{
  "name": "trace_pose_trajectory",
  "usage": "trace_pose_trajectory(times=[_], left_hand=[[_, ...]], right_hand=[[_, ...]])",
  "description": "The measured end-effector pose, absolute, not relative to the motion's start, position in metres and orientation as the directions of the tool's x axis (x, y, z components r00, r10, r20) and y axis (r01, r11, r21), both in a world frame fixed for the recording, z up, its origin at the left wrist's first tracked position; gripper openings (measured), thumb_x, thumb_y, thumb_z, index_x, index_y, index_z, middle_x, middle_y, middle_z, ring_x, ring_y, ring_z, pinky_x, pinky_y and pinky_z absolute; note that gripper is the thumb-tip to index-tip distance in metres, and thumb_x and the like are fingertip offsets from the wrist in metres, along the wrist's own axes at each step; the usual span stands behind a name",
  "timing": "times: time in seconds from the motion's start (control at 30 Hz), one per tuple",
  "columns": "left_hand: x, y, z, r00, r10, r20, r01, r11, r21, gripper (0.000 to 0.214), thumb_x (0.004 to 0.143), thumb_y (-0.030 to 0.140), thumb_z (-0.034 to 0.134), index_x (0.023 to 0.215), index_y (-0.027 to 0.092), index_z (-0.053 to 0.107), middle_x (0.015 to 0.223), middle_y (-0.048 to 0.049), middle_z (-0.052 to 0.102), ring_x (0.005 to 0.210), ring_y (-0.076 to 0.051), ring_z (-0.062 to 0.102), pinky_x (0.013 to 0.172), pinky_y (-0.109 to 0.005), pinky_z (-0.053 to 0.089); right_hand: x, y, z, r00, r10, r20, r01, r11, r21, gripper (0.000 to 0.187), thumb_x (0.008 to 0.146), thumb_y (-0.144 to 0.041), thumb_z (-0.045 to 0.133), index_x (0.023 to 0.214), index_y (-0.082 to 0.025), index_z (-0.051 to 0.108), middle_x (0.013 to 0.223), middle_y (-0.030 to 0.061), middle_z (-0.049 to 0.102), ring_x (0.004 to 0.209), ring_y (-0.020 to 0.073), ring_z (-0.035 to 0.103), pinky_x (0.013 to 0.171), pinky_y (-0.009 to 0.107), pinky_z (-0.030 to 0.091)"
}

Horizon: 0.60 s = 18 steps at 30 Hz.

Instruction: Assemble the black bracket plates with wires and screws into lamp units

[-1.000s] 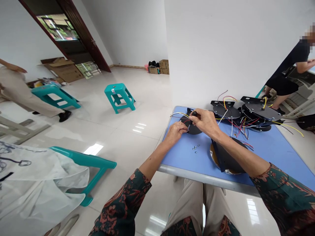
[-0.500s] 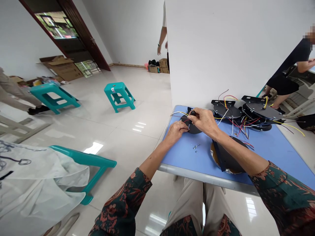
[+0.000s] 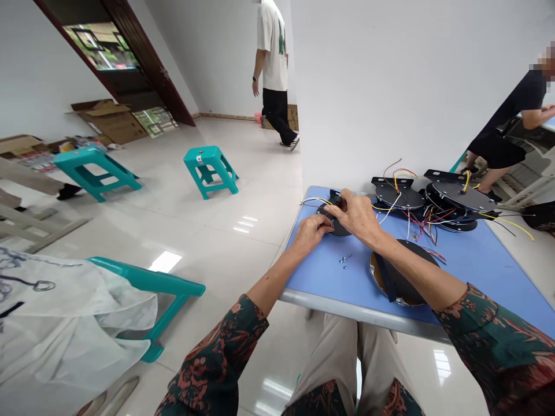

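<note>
A plain white wall (image 3: 377,104) closes off the back, and up against it stands the blue-topped table (image 3: 489,260) with its pale grey rim. Over on the right, here's a stack of round dark-grey discs (image 3: 463,196) with black brackets, and coloured wires spilling off it. Nearer, under the right forearm, lies a broad dark disc with a gold-coloured rim (image 3: 399,289).

Now to the action: a smaller round dark-grey disc (image 3: 341,230) sits flat by the table's far left corner, yellow and white wires trailing out past the left edge. The right hand (image 3: 359,216) comes over it from the right, fingers closed round a black-handled screwdriver (image 3: 337,200). And here's the line that matters: the tool's long axis runs steeply down, handle above, shaft dropping straight towards the left fingertips at the disc's near side. The left hand (image 3: 311,233) is the closer one to that lower end, thumb and fingers bunched together. Whether they pinch a screw or just steady the disc, and where the tip bears, I can't tell; fingers cover it.

For elbow room, blue surface stretches from the disc towards the near edge, with a scatter of small silvery screws (image 3: 344,260) on it; the left edge is close, the gold-rimmed disc guards the right.
</note>
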State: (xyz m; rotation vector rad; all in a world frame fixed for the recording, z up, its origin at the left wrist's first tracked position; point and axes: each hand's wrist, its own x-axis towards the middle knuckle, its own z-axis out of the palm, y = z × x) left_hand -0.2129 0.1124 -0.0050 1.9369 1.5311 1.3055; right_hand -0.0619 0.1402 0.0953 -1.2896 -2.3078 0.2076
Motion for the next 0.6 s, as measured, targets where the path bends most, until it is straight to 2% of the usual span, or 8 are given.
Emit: trace_pose_trajectory(times=[0.1, 0.23, 0.3, 0.43, 0.53, 0.6], left_hand=[[-0.212, 0.115, -0.009, -0.008, 0.887, 0.462, 0.566, -0.376, 0.734, 0.011, 0.084, 0.009, 0.068, 0.080, 0.018, 0.072, 0.085, -0.0008, 0.075, 0.082, -0.017, 0.069, 0.084, -0.030, 0.055], [-0.212, 0.116, -0.010, -0.032, 0.891, 0.453, 0.553, -0.362, 0.751, 0.013, 0.083, 0.007, 0.068, 0.080, 0.018, 0.073, 0.086, -0.0003, 0.075, 0.084, -0.018, 0.069, 0.086, -0.031, 0.055], [-0.211, 0.116, -0.009, -0.032, 0.893, 0.448, 0.544, -0.361, 0.758, 0.013, 0.083, 0.008, 0.068, 0.079, 0.019, 0.074, 0.087, 0.0001, 0.076, 0.085, -0.018, 0.069, 0.086, -0.031, 0.055], [-0.210, 0.115, -0.006, -0.025, 0.904, 0.427, 0.521, -0.353, 0.777, 0.013, 0.085, 0.011, 0.067, 0.081, 0.020, 0.075, 0.087, 0.0002, 0.076, 0.083, -0.017, 0.069, 0.082, -0.028, 0.055], [-0.209, 0.115, -0.005, -0.052, 0.917, 0.395, 0.533, -0.309, 0.788, 0.009, 0.085, 0.012, 0.068, 0.084, 0.019, 0.075, 0.082, 0.0014, 0.074, 0.075, -0.015, 0.067, 0.075, -0.026, 0.053], [-0.208, 0.115, -0.005, -0.063, 0.914, 0.400, 0.562, -0.298, 0.771, 0.009, 0.084, 0.011, 0.069, 0.082, 0.018, 0.074, 0.080, 0.0015, 0.074, 0.075, -0.015, 0.067, 0.075, -0.026, 0.052]], right_hand=[[-0.062, 0.138, 0.095, -0.470, 0.809, 0.354, 0.726, 0.582, -0.367, 0.026, 0.094, -0.043, 0.062, 0.097, -0.017, 0.064, 0.077, 0.0061, 0.070, 0.071, 0.0218, 0.061, 0.065, 0.029, 0.039], [-0.055, 0.137, 0.101, -0.573, 0.724, 0.384, 0.521, 0.684, -0.511, 0.026, 0.096, -0.023, 0.051, 0.118, -0.018, 0.063, 0.082, 0.0034, 0.072, 0.074, 0.0181, 0.066, 0.073, 0.028, 0.044], [-0.051, 0.139, 0.103, -0.588, 0.698, 0.408, 0.473, 0.706, -0.527, 0.027, 0.094, -0.017, 0.047, 0.115, -0.018, 0.064, 0.083, 0.0033, 0.072, 0.074, 0.0171, 0.066, 0.074, 0.027, 0.045], [-0.050, 0.142, 0.104, -0.543, 0.712, 0.445, 0.600, 0.700, -0.387, 0.013, 0.093, -0.026, 0.055, 0.096, -0.018, 0.064, 0.078, 0.0049, 0.071, 0.070, 0.0189, 0.064, 0.068, 0.028, 0.041], [-0.053, 0.140, 0.105, -0.510, 0.745, 0.429, 0.730, 0.639, -0.242, 0.021, 0.095, -0.038, 0.054, 0.089, -0.020, 0.064, 0.072, 0.0051, 0.069, 0.066, 0.0205, 0.061, 0.063, 0.029, 0.033], [-0.055, 0.139, 0.106, -0.494, 0.771, 0.403, 0.777, 0.599, -0.194, 0.025, 0.096, -0.040, 0.053, 0.090, -0.020, 0.065, 0.072, 0.0061, 0.069, 0.066, 0.0217, 0.061, 0.061, 0.030, 0.031]])
